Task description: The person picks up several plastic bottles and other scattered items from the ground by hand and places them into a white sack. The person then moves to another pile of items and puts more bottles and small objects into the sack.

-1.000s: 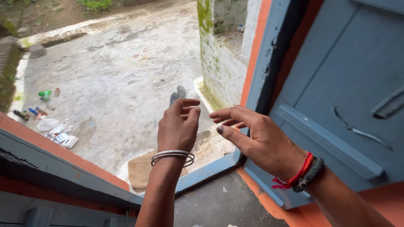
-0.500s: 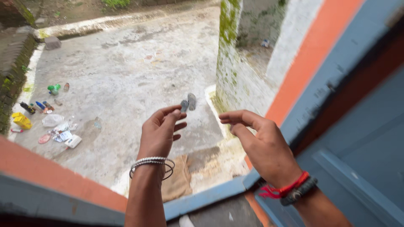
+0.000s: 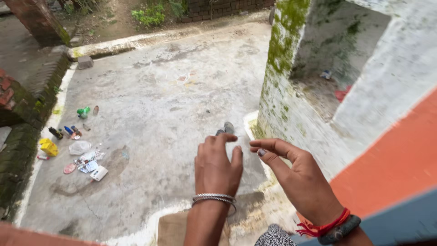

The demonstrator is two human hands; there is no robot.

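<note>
L hand (image 3: 215, 169) w/ silver bangles (image 3: 214, 198), fingers curled, empty, R hand (image 3: 298, 180) (red thread at wrist) fingers loosely apart, empty, above concrete yard (image 3: 154, 105), litter (image 3: 82, 157) below

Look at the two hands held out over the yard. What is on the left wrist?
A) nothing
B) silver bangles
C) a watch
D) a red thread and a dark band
B: the left hand wears silver bangles at the wrist, while the red thread and dark band sit on the right hand side.
</note>
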